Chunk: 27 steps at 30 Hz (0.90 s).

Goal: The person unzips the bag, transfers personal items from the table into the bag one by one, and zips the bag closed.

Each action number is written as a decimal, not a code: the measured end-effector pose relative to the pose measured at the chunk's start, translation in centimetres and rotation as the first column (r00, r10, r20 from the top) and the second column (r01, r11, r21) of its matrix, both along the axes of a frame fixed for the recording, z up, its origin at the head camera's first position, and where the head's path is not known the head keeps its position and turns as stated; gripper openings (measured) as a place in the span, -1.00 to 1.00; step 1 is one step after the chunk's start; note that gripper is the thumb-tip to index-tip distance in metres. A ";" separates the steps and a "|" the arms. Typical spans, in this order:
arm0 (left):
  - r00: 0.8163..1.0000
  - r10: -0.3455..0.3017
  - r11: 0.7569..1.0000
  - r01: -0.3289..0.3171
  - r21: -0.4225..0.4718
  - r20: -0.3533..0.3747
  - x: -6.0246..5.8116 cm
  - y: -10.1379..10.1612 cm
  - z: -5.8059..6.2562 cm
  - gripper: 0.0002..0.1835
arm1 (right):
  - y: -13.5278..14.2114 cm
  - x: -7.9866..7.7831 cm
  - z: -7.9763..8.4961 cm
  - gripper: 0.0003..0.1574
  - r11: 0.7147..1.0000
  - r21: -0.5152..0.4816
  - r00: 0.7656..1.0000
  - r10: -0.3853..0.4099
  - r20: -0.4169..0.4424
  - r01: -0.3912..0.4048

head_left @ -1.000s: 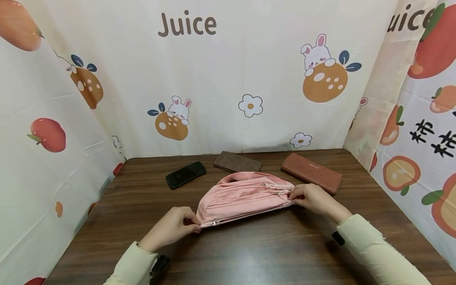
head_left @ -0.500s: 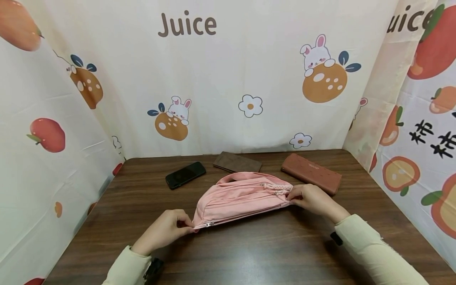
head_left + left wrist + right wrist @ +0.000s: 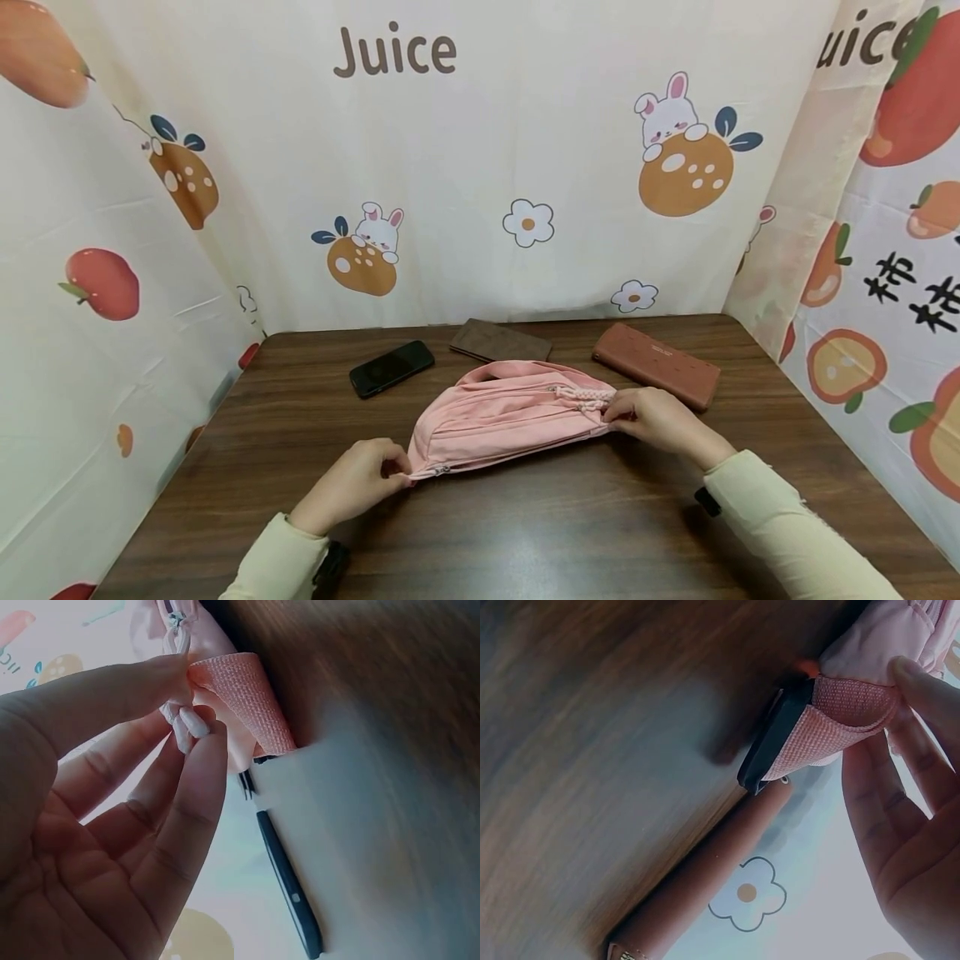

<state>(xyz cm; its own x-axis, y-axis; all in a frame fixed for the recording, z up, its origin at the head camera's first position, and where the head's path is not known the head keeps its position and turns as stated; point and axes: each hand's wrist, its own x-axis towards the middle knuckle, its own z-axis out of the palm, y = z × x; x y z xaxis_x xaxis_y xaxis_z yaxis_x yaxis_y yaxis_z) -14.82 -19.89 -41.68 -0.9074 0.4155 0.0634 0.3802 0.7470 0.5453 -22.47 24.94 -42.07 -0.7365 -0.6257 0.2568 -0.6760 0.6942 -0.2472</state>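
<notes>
A pink waist bag (image 3: 487, 421) lies on the wooden table, its long front zipper facing me. At the bag's left end my left hand (image 3: 356, 479) pinches the knotted cord pull (image 3: 185, 727) of a zipper between thumb and fingers. The metal slider (image 3: 441, 471) sits close beside those fingertips. My right hand (image 3: 660, 421) pinches the fabric at the right end, where the webbing strap (image 3: 847, 712) folds over. Below that strap a black buckle (image 3: 780, 735) shows in the right wrist view. Braided zipper pulls (image 3: 585, 395) lie on the bag near my right fingers.
Behind the bag lie a black phone (image 3: 392, 368) at left, a dark brown flat wallet (image 3: 498, 340) in the middle, partly hidden by the bag, and a reddish-brown long wallet (image 3: 656, 364) at right. A printed curtain (image 3: 465, 167) closes off the table's back edge.
My left hand has shifted slightly left, and the bag's left end with its zipper slider has moved along with it. My right hand has kept its grip, drifting barely leftward.
</notes>
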 end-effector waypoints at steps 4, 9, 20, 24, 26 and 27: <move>1.000 -0.004 1.000 0.004 -0.016 0.004 -0.1 0.2 0.0 -0.84 | 0.0 0.0 0.1 -0.81 1.000 -0.009 1.000 0.016 -0.004 -0.016; 0.999 0.005 1.000 -0.004 0.006 -0.037 -0.1 0.8 0.1 -0.86 | 0.1 -0.2 0.0 -0.81 1.000 -0.012 1.000 0.023 0.009 -0.023; 0.956 0.020 0.991 0.020 0.130 -0.294 -0.4 5.2 0.7 -0.88 | 0.1 -0.4 -0.1 -0.83 0.999 -0.031 0.999 0.038 -0.001 -0.038; 0.938 -0.033 0.988 0.082 0.129 -0.345 -0.7 6.6 0.8 -0.89 | 0.1 -0.5 -0.2 -0.82 0.998 -0.047 0.999 0.051 -0.008 -0.051; 0.934 -0.052 0.988 0.100 0.118 -0.354 -0.9 7.2 0.8 -0.90 | 0.0 -0.5 -0.3 -0.82 0.997 -0.052 0.999 0.049 -0.003 -0.049; 0.930 -0.063 0.988 0.110 0.109 -0.361 -1.0 7.4 0.8 -0.90 | 0.0 -0.5 -0.3 -0.82 0.998 -0.052 0.999 0.048 0.001 -0.047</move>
